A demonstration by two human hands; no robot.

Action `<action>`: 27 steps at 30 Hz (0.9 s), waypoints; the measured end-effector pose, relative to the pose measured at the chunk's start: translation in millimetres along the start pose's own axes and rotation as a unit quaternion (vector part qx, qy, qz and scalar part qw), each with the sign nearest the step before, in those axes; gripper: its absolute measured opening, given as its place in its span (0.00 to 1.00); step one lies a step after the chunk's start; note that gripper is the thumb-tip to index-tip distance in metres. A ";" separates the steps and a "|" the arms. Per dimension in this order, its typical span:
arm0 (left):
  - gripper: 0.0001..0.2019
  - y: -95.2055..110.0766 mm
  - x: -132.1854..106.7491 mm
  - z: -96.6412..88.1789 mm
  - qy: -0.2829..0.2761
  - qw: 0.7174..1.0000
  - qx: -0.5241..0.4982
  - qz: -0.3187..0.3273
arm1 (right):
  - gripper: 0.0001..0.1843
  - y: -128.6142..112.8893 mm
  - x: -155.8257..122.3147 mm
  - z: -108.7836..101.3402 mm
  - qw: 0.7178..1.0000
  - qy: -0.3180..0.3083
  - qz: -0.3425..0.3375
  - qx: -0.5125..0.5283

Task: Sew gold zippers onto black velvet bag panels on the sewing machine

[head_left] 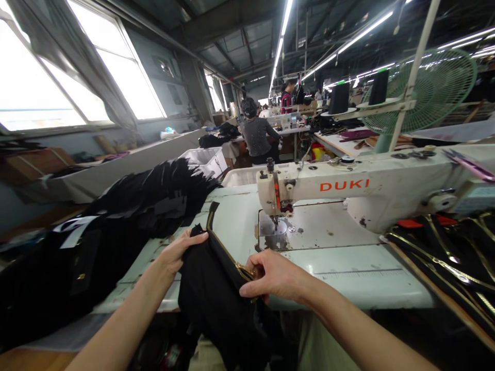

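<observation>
A piece of black fabric (214, 304) with a gold-toothed zipper (224, 251) along its upper edge hangs from both hands over the front of the sewing table (232, 206). My left hand (181, 251) pinches the fabric's upper left corner beside the zipper tape. Farther right, my right hand (270, 276) grips the zipper around its gold slider, with fingertips partly hidden behind the cloth. Just beyond the hands stands a white sewing machine (328, 180) marked DUKI. Its needle and presser foot (276, 222) have no cloth under them.
A large heap of black fabric (135, 206) covers the left side. Several gold-toothed zippers (444, 257) lie at the right. Thread cones (340, 98) and a green fan (425, 93) stand behind the machine. A person in grey (258, 135) sits ahead, near white bins (209, 159).
</observation>
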State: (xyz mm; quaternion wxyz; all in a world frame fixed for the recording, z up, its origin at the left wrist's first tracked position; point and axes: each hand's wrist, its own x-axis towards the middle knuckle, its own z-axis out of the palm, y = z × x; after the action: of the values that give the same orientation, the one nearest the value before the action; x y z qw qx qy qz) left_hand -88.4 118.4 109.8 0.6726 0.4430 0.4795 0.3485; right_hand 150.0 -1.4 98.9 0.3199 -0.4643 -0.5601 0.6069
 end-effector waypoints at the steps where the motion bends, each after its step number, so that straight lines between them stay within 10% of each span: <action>1: 0.13 -0.7 0.4 0.0 -0.002 1.000 0.000 0.000 | 0.13 1.3 0.6 0.1 1.000 -0.005 -0.001 0.002; 20: 0.15 -15.5 16.9 -1.6 -0.022 1.000 0.012 0.014 | 0.23 14.1 12.3 -18.1 0.999 -0.011 0.021 0.022; 27: 0.08 13.2 46.4 -13.4 0.061 0.987 0.061 0.133 | 0.18 56.3 14.8 -30.6 0.979 0.126 -0.036 -0.158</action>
State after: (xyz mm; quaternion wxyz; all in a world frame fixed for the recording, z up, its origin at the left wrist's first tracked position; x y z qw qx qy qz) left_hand -88.0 168.2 104.5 0.5615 0.5208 0.4765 0.4317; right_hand 180.2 14.3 42.7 0.3319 -0.5610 -0.6208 0.4356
